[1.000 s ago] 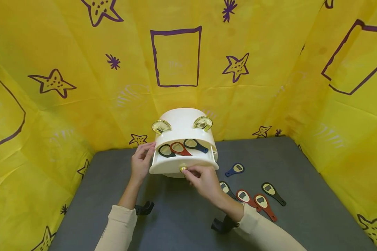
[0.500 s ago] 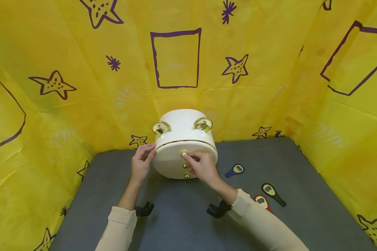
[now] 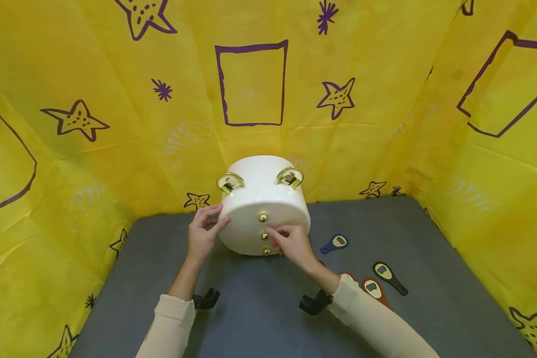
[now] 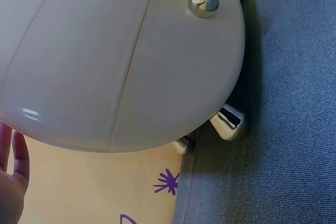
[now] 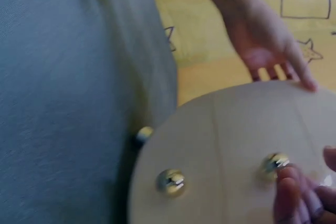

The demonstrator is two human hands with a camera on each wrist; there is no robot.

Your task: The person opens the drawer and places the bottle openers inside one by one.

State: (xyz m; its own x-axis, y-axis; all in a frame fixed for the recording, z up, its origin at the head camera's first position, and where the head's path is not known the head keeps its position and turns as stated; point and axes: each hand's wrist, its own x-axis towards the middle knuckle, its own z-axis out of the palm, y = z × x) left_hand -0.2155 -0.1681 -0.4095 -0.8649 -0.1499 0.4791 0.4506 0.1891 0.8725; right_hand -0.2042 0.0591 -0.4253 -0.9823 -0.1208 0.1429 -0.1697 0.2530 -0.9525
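A white rounded chest of drawers point(image 3: 243, 226) with gold ears stands on the table. Its front carries a top knob point(image 3: 263, 218), a middle knob point(image 3: 265, 236) and a bottom knob point(image 3: 266, 251), all gold. All its drawers are closed. My left hand point(image 3: 201, 236) steadies the chest's left side, fingers fairly straight, thumb on the front's edge. Beside the middle knob hovers my right hand point(image 3: 294, 244). The right wrist view puts its fingertips point(image 5: 287, 184) by that knob, thumb apart from them; whether they touch it, I cannot tell.
Right of the chest lie a blue bottle opener point(image 3: 335, 243), a black one point(image 3: 389, 277) and a red one point(image 3: 374, 289). Others are partly hidden under the right forearm. Yellow patterned cloth point(image 3: 250, 89) walls the grey table point(image 3: 250, 313) at the back and sides.
The top drawer, with several bottle openers inside, has been pushed in. My right hand has left the top knob and moved down beside the middle one. The left thumb has shifted onto the front.
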